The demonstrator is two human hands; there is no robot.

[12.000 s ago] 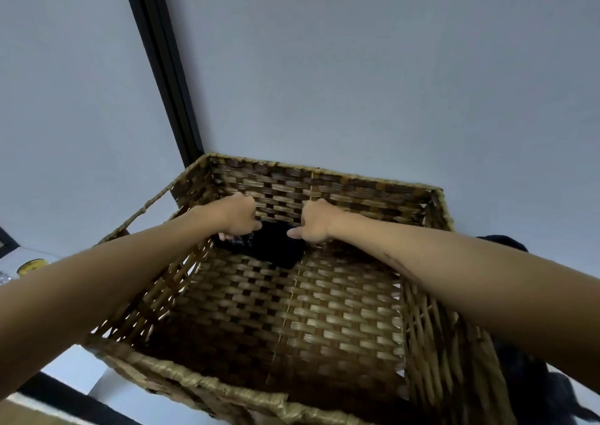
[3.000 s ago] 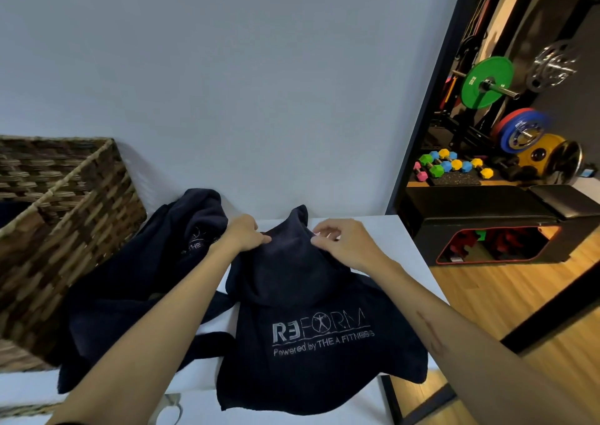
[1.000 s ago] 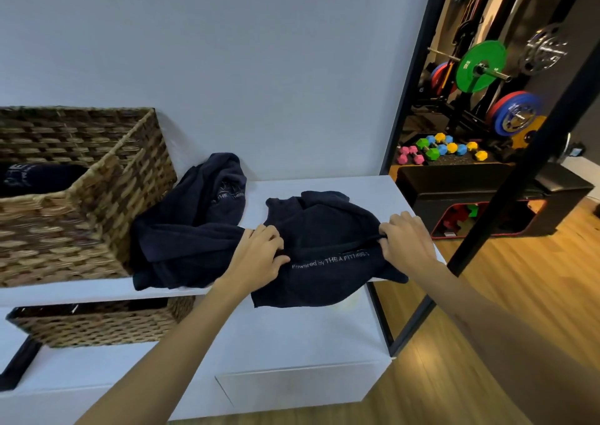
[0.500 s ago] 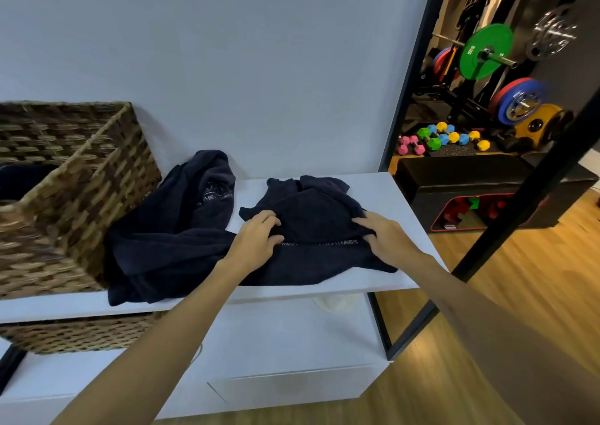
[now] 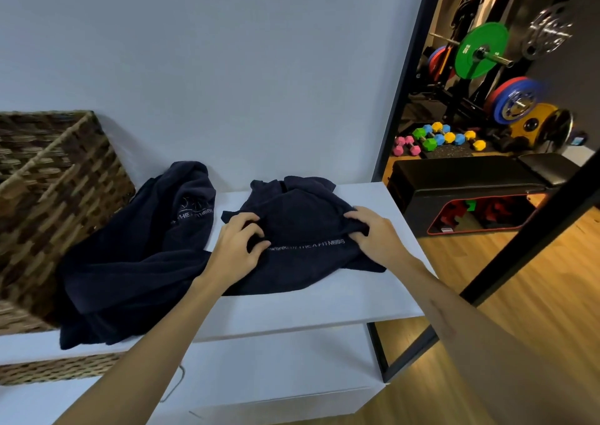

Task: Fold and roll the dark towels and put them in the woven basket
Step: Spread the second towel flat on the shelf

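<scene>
A dark navy towel (image 5: pixel 302 220) with white lettering lies crumpled on the white shelf top (image 5: pixel 324 304). My left hand (image 5: pixel 237 249) grips its left side with curled fingers. My right hand (image 5: pixel 373 234) grips its right side, fingers bunched into the cloth. A second dark towel (image 5: pixel 136 259) lies heaped to the left, leaning against the woven basket (image 5: pixel 55 204), which stands at the far left of the shelf. The basket's inside is hidden from this angle.
A white wall rises behind the shelf. A second woven basket (image 5: pixel 48 371) sits on the lower shelf at left. To the right, a black frame (image 5: pixel 402 100) borders a gym area with a black bench (image 5: pixel 470 178), coloured dumbbells and weight plates, and wooden floor.
Both hands have bunched the towel's near fold upward toward the middle, and my right hand has curled into the cloth. The view has shifted slightly closer.
</scene>
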